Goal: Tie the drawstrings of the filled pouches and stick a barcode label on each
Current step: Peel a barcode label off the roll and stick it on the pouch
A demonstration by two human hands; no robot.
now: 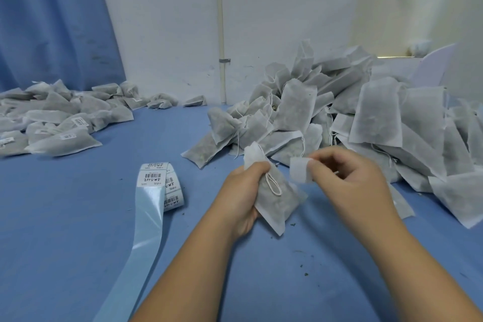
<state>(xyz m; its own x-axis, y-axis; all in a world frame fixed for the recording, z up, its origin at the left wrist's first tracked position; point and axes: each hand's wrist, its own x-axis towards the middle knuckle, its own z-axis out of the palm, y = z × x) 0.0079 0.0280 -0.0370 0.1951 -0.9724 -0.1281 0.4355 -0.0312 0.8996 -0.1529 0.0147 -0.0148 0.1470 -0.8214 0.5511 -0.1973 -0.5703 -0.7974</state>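
My left hand (244, 191) grips a filled grey-white pouch (277, 198) at its gathered neck, above the blue table. A loop of white drawstring (273, 185) lies against the pouch's front. To the right of the pouch, my right hand (342, 172) pinches a small white label (300, 170) between thumb and fingertips, its blank side toward me. The label hangs just apart from the pouch.
A roll of barcode labels (163, 185) lies left of my hands, its glossy backing strip (141, 238) trailing toward me. A big heap of pouches (366, 117) fills the right. Labelled pouches (60, 115) lie at far left. A white wall and blue curtain (52, 21) stand behind.
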